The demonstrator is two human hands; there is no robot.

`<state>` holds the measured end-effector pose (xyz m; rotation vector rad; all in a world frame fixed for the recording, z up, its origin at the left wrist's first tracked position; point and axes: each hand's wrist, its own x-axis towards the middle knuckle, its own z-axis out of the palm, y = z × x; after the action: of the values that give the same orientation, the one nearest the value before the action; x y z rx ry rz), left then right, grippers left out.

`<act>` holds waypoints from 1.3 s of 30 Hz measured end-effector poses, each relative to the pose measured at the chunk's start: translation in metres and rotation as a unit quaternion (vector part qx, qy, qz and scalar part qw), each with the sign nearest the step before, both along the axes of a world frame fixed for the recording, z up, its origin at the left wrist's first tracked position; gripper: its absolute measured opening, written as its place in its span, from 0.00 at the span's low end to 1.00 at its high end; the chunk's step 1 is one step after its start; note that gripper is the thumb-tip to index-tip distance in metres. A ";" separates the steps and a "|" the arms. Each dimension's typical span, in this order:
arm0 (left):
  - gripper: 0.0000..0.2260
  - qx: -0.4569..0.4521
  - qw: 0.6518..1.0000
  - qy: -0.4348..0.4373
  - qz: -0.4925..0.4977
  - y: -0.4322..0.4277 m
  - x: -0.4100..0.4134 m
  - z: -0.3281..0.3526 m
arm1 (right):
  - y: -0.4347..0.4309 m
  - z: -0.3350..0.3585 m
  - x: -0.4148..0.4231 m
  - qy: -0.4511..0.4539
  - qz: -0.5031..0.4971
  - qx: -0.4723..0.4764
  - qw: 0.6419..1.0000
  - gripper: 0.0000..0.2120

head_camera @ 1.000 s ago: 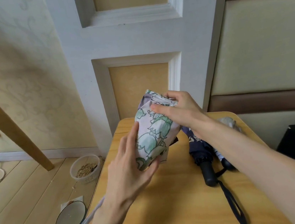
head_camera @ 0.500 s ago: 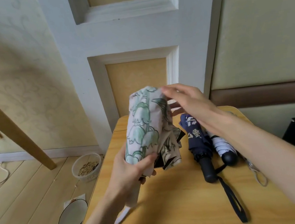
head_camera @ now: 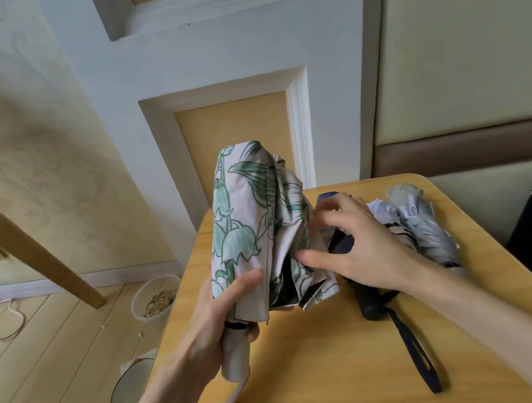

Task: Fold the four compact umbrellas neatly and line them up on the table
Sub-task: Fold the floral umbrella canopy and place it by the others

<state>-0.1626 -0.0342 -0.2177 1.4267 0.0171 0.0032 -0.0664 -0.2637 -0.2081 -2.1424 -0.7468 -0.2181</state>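
Left hand (head_camera: 218, 314) grips the floral umbrella (head_camera: 243, 217) upright over the desk (head_camera: 328, 361); right hand (head_camera: 357, 243), fingers spread, touches its folds.

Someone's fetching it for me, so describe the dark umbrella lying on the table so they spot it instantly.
On the yellow table by the white panelled wall, look right of the floral umbrella held in the left hand. The navy umbrella lies partly behind the right hand; unlike the pale grey umbrella beside it, it has a black handle and long dark strap.
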 end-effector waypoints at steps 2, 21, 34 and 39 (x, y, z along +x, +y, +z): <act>0.20 -0.002 1.000 0.000 0.003 -0.002 0.002 -0.005 | -0.001 -0.008 -0.004 -0.013 -0.013 0.013 1.000 0.08; 0.17 -0.042 0.993 -0.007 0.114 -0.008 0.009 -0.010 | 0.002 0.000 -0.016 0.001 -0.052 0.108 0.993 0.09; 0.17 -0.096 0.994 -0.011 0.059 -0.022 0.010 -0.021 | 0.028 -0.009 -0.039 0.297 0.125 0.292 0.901 0.09; 0.22 -0.081 0.990 -0.001 0.119 -0.016 0.014 -0.025 | 0.024 -0.013 -0.037 0.017 0.004 0.163 0.987 0.06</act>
<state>-0.1489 -0.0499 -0.2427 1.2546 0.1826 0.1969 -0.1036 -0.2392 -0.2212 -1.8286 -0.6509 -0.2776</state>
